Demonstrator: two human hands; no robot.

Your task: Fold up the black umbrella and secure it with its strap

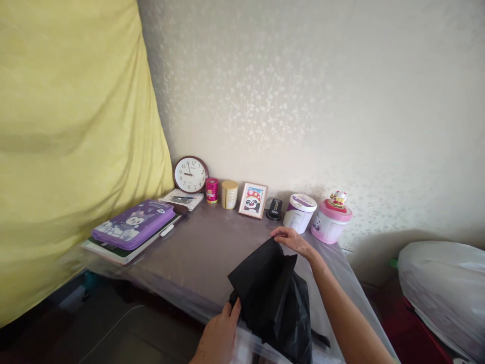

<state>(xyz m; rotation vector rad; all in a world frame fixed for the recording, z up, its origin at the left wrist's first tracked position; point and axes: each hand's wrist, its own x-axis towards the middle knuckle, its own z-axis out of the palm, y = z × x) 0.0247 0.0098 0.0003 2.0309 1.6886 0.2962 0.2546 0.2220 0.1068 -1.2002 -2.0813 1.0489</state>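
A thin black sheet of fabric (pixel 269 288), creased and in folds, hangs between my two hands over the near edge of the table. My right hand (pixel 291 239) pinches its top corner with thumb and fingers. Lower down, my left hand (pixel 220 333) grips its left edge, with the fingers partly tucked behind the folds. A narrow black strip (pixel 321 339) sticks out at the lower right of the fabric. Whether it is a bag, a cover or some other item, I cannot tell.
A plastic-covered table (pixel 197 253) carries a purple case (pixel 136 222), a clock (pixel 190 174), a pink can (pixel 212 191), a yellow tin (pixel 229 195), a framed panda picture (pixel 253 200), a black device (pixel 274 209), and two tubs (pixel 299 215), one topped by a cat figurine (pixel 337 198).
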